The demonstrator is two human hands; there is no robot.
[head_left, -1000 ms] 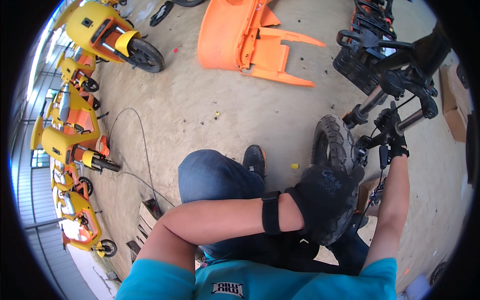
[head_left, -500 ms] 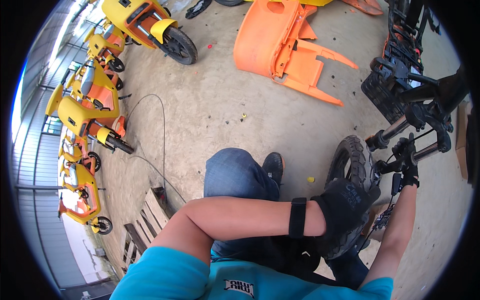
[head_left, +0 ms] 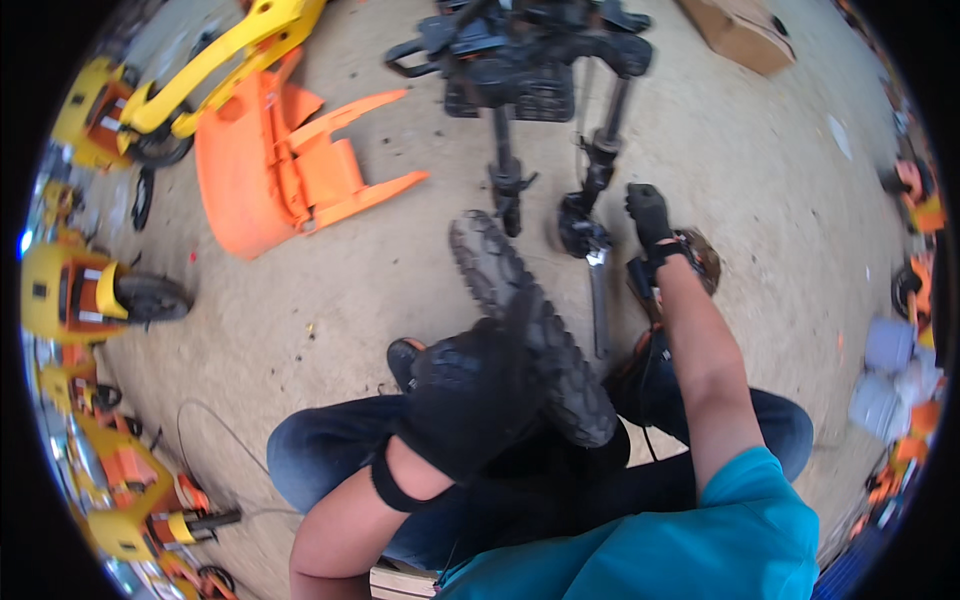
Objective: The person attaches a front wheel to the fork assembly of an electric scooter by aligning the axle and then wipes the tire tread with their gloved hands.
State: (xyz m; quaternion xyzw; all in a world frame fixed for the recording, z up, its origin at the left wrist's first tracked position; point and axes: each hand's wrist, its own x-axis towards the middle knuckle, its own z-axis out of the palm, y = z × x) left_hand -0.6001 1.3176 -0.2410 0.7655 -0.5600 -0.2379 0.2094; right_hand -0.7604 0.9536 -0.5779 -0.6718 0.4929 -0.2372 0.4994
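**Head swings up and right; the tyre stays in hand**

Over the last second my view has swung round: the orange body shell [head_left: 290, 170] that sat at the top middle is now far to the upper left, and the black frame [head_left: 530, 60] with its two fork legs has come from the right edge to the top centre. Both hands stayed where they were on the work, so I judge the job itself has not advanced; only the look has shifted.

My left hand [head_left: 475, 400], in a black glove, is closed over the knobby tyre [head_left: 525, 330], which lies tilted across my lap, between my knees, its far end pointing at the fork legs. My right hand [head_left: 650, 220], also gloved, reaches out beside the right fork leg, near a silvery wrench [head_left: 598, 300]; whether it grips anything I cannot tell.

Counting: one tyre in hand, one orange shell, one black frame, two fork legs, one cardboard box [head_left: 740, 35] at the top right, and at least four small yellow ride-on vehicles [head_left: 80, 290] along the left rim.
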